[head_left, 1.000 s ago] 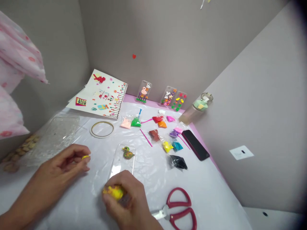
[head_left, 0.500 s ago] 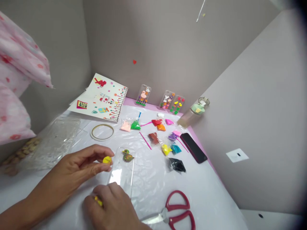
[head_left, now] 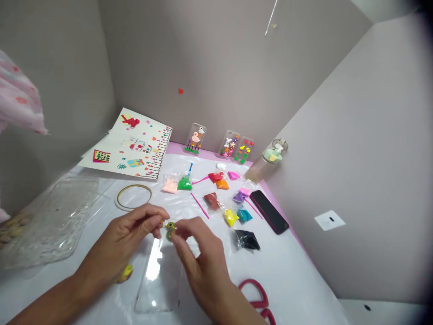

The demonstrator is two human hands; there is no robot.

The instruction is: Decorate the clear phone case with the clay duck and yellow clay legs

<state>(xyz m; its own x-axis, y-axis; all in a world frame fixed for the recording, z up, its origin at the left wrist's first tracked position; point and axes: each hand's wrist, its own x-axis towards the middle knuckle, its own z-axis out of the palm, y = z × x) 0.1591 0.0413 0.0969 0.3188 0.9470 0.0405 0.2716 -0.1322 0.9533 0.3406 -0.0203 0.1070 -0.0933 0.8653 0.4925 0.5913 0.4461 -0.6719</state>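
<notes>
A clear phone case (head_left: 160, 282) lies flat on the white plastic sheet beneath my hands. At its far end is a small green and brown clay duck (head_left: 170, 230). My right hand (head_left: 206, 257) grips this duck at the side between thumb and forefinger; whether it still touches the case I cannot tell. My left hand (head_left: 131, 237) is closed in a pinch just left of the duck's head, with a tiny orange-yellow bit showing at the fingertips. A yellow clay lump (head_left: 126, 273) lies beside my left wrist, partly covered by it.
Bags of coloured clay (head_left: 231, 217), pink sticks (head_left: 200, 206) and a phone (head_left: 269, 211) lie beyond my hands. Red-handled scissors (head_left: 253, 289) are partly behind my right arm. A bangle (head_left: 134, 185), drawing book (head_left: 130, 151), bottle (head_left: 262, 164) and decorated cases (head_left: 195, 138) stand or lie farther back.
My right hand has moved up from the near end of the case to the duck. My left fingers have come closer to it, and a yellow lump now shows by my left wrist.
</notes>
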